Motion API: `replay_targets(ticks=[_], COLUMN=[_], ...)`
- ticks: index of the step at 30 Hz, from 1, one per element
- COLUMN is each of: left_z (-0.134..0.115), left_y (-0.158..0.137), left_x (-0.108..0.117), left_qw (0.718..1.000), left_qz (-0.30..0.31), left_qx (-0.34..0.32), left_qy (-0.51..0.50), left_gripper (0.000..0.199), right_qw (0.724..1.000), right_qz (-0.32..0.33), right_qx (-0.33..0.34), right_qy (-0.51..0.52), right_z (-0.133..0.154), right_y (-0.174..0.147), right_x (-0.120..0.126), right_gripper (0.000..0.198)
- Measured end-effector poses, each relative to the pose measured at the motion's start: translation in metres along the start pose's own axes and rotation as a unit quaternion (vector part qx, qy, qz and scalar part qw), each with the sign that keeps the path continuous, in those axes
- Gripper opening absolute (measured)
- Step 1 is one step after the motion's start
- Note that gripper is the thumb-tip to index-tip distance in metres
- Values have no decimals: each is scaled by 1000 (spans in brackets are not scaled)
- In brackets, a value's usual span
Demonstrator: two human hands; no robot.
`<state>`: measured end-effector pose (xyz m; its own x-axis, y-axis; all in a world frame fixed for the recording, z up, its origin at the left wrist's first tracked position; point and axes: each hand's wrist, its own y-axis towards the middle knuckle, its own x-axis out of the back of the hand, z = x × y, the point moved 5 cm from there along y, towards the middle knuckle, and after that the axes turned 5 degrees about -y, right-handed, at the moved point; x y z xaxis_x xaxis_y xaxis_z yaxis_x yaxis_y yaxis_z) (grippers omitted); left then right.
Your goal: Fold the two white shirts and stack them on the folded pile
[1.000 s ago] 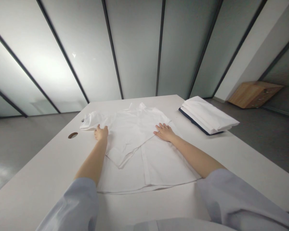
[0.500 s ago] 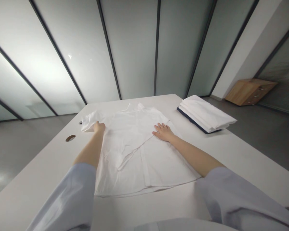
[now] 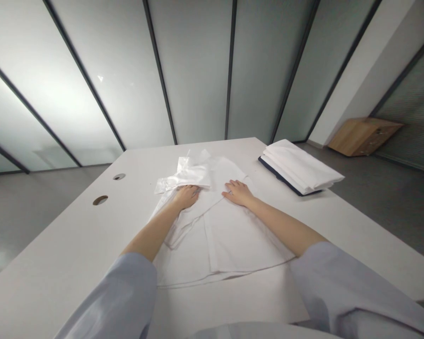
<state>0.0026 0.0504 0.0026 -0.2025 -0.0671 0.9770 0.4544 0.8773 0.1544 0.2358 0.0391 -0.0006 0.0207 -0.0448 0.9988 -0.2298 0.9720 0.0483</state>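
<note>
A white shirt point(image 3: 240, 240) lies spread on the table, its hem toward me. Its left side is turned inward, with the crumpled sleeve point(image 3: 192, 175) lying across the upper part. My left hand point(image 3: 187, 196) is at the near edge of this folded sleeve, fingers closed on the cloth; the fingertips are partly hidden. My right hand point(image 3: 239, 193) rests flat on the right half of the shirt, fingers spread, at the upper end of a diagonal fabric edge.
A folded white cloth stack point(image 3: 300, 165) sits on a dark navy piece point(image 3: 279, 176) at the table's right edge. Two round holes pierce the white table point(image 3: 74, 249) at left. Beyond stand frosted glass panels point(image 3: 198, 70) and a wooden cabinet point(image 3: 360, 135).
My left hand has moved right, carrying the shirt's left sleeve and side inward over the middle. My right hand has stayed flat in place.
</note>
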Motion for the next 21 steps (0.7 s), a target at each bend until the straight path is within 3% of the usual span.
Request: replay_targets(ticks=[4,8,11,14,16,18,21], left_z=[3,0,-1,1,4,7,10], left_y=[-2,-1,-2,-4,-5,-6,-5], left_x=[2,3,3,4,4,3,0], left_qw=[1000,1000,1000,1000,1000,999,997], left_qz=[10,4,-1,-9,-12,-4,0], left_qx=[-3,-4,-11,-16,-14,-13,-7], left_qy=[-5,-1,-5,-15,-23,-46,-75], left_gripper=[38,37,34,37,41,44,44], right_qw=[1000,982,977,987,989,969,912], right_qz=[-24,-105,-94,-67,-86,-131,-186], right_qx=[15,155,192,144,81,20,-72], right_qy=[-3,25,0,12,93,209,359], right_z=[16,64,95,104,95,77,38], right_y=[20,47,61,69,72,71,63], right_x=[22,46,46,39,37,36,29], right_gripper=[54,56,54,27,27,35,47])
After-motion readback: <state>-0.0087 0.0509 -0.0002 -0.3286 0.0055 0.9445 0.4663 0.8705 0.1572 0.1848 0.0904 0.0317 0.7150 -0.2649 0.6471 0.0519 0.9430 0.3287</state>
